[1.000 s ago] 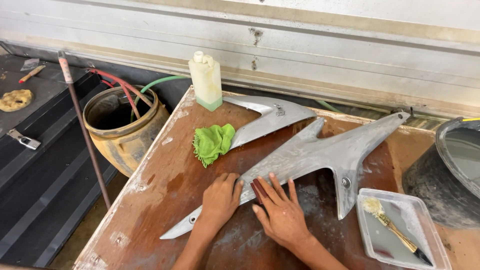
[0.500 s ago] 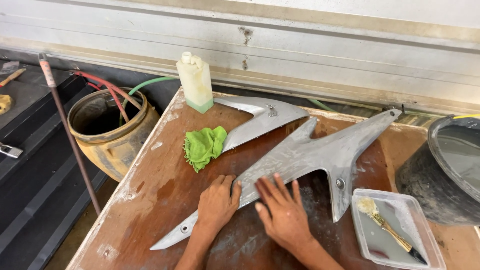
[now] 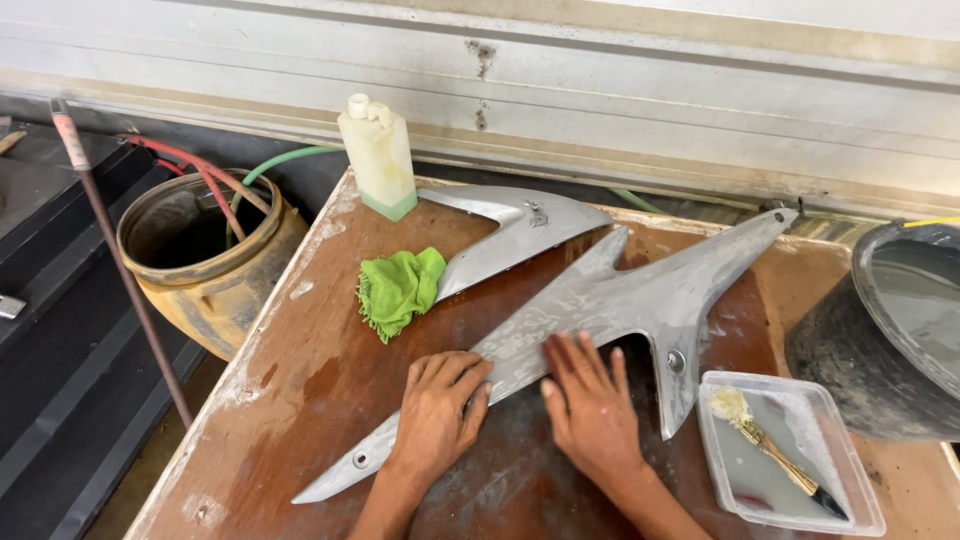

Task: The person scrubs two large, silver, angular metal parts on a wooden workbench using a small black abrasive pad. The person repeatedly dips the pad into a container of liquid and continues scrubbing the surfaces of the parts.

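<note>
The left hand (image 3: 437,410) lies flat with fingers (image 3: 470,385) spread on the long grey pointed panel (image 3: 640,300), which rests on the brown table (image 3: 320,380) and runs from 7 o'clock up to 2 o'clock. Just to its right, the right hand (image 3: 592,410) presses flat on the same panel, fingers (image 3: 580,355) a little apart. Whether anything is under the right palm is hidden, and the black tub (image 3: 880,340) at 3 o'clock is cut off.
</note>
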